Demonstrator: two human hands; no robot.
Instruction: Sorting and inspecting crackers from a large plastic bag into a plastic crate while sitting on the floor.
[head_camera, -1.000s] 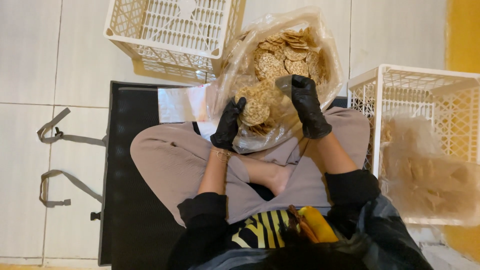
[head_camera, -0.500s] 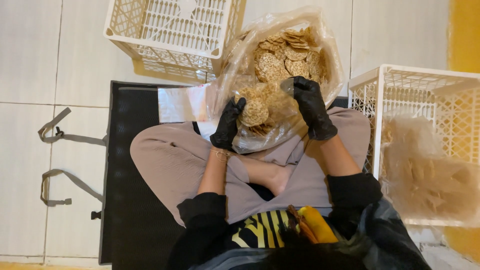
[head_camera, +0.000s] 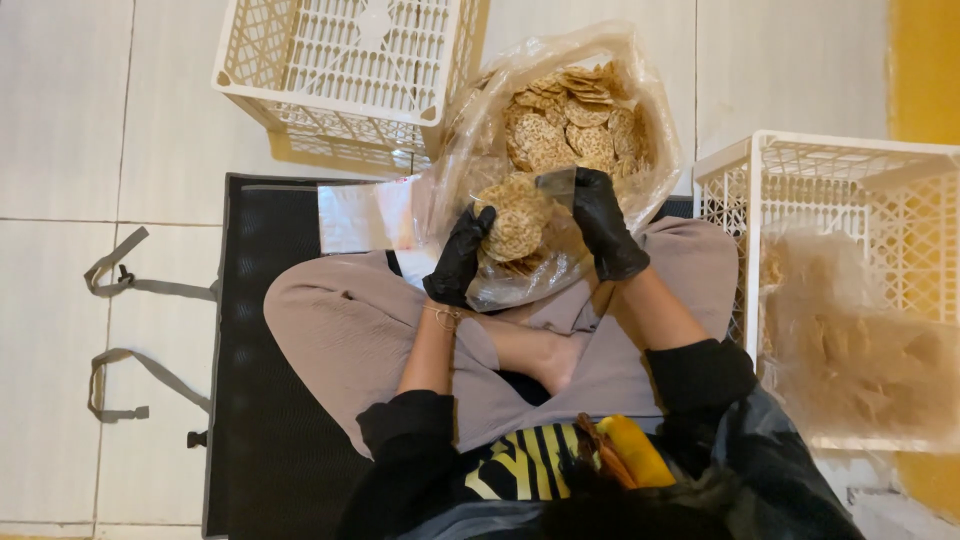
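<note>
Seated cross-legged on a black mat (head_camera: 270, 400). A small clear bag (head_camera: 520, 270) is held over the lap, partly filled with round crackers (head_camera: 512, 225). Left hand (head_camera: 458, 258), black-gloved, is clenched on the bag's left side; right hand (head_camera: 603, 222), also gloved, is pinched on the bag's upper rim, holding it open. Filling judged to be underway, not finished. Beyond, one large plastic sack (head_camera: 560, 110) of loose crackers remains well stocked. Two white crates are counted: one empty (head_camera: 340, 75) ahead, one (head_camera: 850, 200) at right holding filled bags; their count cannot be told.
</note>
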